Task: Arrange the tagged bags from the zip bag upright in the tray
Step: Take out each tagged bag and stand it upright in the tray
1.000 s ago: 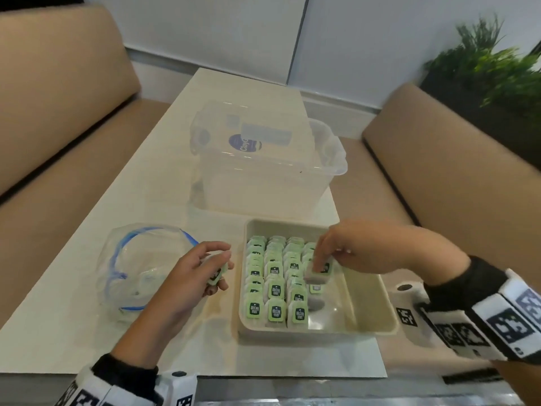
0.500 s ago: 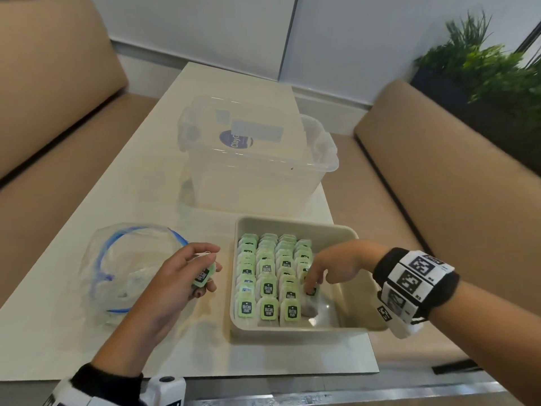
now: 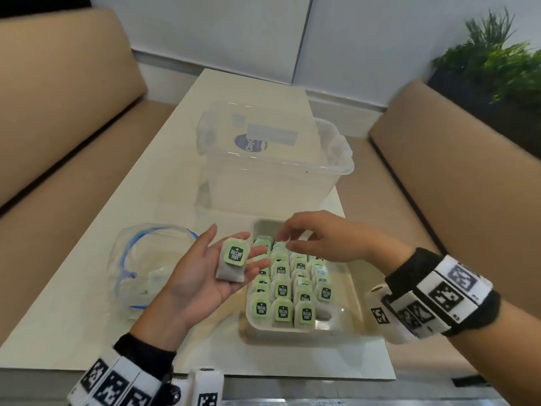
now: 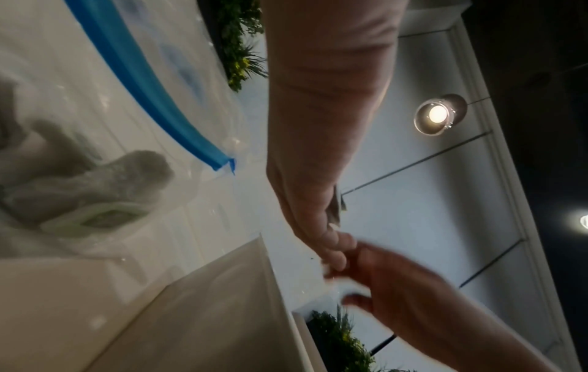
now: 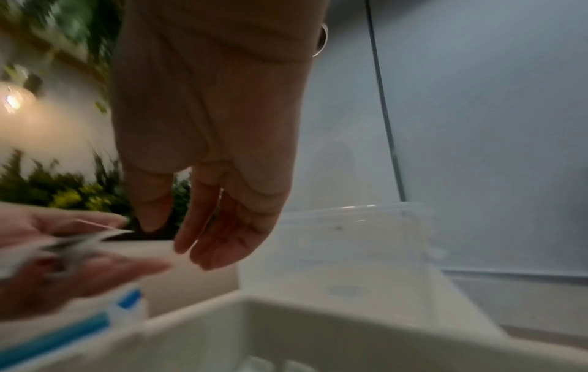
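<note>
The left hand [image 3: 202,276] lies palm up, fingers spread flat, with one tagged bag [image 3: 232,262] resting on them, long axis toward 12 o'clock. The right hand [image 3: 316,238], loosely spread and holding nothing, hovers at its 3 o'clock over the tray [image 3: 355,306], nearest to take it.

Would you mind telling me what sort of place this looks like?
Probably a café or lounge booth: tan padded benches flank a narrow pale table, a leafy planter sits behind, and pendant lamps hang overhead.

Tan benches [image 3: 58,98], pale wall [image 3: 366,33], plant [image 3: 497,63], ceiling lamp [image 4: 437,114]
</note>
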Demonstrator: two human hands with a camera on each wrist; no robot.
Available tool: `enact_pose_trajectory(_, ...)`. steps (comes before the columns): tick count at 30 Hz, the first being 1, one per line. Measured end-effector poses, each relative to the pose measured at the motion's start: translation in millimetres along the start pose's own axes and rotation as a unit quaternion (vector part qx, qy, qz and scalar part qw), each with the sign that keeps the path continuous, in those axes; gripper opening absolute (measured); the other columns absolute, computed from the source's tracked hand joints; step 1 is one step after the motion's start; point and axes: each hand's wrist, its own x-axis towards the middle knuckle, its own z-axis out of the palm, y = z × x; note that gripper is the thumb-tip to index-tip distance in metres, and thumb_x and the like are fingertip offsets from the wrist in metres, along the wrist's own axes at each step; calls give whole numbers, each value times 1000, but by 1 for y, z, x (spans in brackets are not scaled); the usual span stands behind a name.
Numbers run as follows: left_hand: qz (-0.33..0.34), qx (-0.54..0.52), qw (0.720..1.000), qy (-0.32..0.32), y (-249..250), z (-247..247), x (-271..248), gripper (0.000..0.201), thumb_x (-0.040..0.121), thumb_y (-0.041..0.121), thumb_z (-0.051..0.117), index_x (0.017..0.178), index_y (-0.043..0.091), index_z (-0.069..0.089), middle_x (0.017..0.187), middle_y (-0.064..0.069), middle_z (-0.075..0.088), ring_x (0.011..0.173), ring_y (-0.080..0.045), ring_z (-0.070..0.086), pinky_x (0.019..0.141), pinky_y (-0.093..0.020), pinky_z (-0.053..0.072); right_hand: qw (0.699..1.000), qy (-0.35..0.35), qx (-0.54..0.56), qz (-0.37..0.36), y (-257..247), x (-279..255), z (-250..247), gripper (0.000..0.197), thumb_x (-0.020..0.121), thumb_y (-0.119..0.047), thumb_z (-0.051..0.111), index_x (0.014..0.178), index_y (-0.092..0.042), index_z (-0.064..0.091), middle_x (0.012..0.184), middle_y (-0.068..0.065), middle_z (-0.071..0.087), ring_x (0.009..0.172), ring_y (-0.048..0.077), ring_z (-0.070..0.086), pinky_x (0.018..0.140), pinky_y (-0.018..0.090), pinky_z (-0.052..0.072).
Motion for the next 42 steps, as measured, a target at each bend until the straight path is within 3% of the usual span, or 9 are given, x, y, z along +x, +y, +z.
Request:
enact_pose_trajectory(6, 24, 66, 996, -60, -8, 11, -3, 50, 92, 47, 37, 113, 9, 62, 99, -10, 70, 89, -28, 70, 77, -32, 58, 993, 77, 1, -94, -44, 22, 25, 21, 88, -26, 64, 97, -7, 66, 89, 0, 56, 73, 8, 51, 67, 16, 40)
enact_pose_trajectory(13, 290, 264, 920, 5, -16, -2, -4, 18, 68, 23, 70, 86, 22, 75, 83, -6, 75, 81, -19, 72, 66, -18, 52, 976, 165, 46, -135, -68, 7, -16, 15, 85, -19, 67, 99, -18, 72, 76, -12, 63, 72, 2, 60, 66, 8, 45)
enact_pose_trajectory(18, 349, 234, 904, -77, -8, 1, -8, 75, 53, 33, 89, 121, 38, 56, 112, -3, 71, 101, -23, 69, 79, -24, 53, 970, 181, 32, -160, -87, -6, -42, 9, 81, -15, 72, 90, -14, 72, 73, -18, 63, 67, 0, 61, 64, 11, 48)
enact_pose_trajectory(21, 382, 251, 888, -60, -7, 10, -14, 55, 57, 34, 87, 109, 31, 67, 103, -4, 73, 95, -18, 69, 77, -19, 52, 970, 175, -18, -168, -96, -9, -51, 12, 80, -19, 73, 92, -18, 72, 69, -21, 60, 71, -3, 59, 65, 7, 46)
enact_pose_trajectory(25, 360, 274, 891, -46, -12, 18, -16, 44, 69, 7, 75, 111, 18, 64, 93, -1, 76, 88, -16, 71, 73, -17, 52, 977, 142, -65, -145, -106, -15, -55, 21, 79, -18, 74, 97, -22, 66, 68, -17, 62, 68, -6, 57, 64, 2, 41)
enact_pose_trajectory(31, 333, 331, 882, -48, -21, 26, -17, 29, 66, 17, 68, 94, 11, 70, 88, -2, 76, 88, -13, 71, 73, -15, 51, 969, 85, -194, -128, -123, -10, -52, 12, 80, -19, 70, 90, -23, 65, 69, -12, 64, 63, -1, 56, 65, 23, 52)
enact_pose_trajectory(35, 350, 323, 879, -31, -22, 26, -17, 25, 66, 18, 68, 87, 6, 73, 81, 0, 76, 80, -5, 69, 70, -11, 49, 966, 70, -215, -128, -123, -7, -52, 10, 81, -18, 68, 89, -22, 65, 72, -10, 64, 64, 0, 56, 63, 23, 51)
enact_pose_trajectory(39, 337, 360, 869, -41, -23, 16, -9, 26, 67, 15, 80, 91, 19, 73, 86, 2, 76, 83, -7, 70, 72, -14, 51, 971, 60, -193, -129, -112, -11, -49, 13, 81, -14, 65, 87, -25, 64, 72, -11, 62, 62, -1, 54, 60, 22, 49)
enact_pose_trajectory(42, 331, 408, 850, -38, -28, -3, -2, 38, 65, 38, 74, 103, 37, 66, 103, 4, 72, 96, -13, 68, 81, -25, 54, 978, 31, -183, -93, -90, -20, -47, 15, 84, -10, 60, 86, -22, 69, 70, -12, 61, 62, 1, 53, 62, 18, 46)
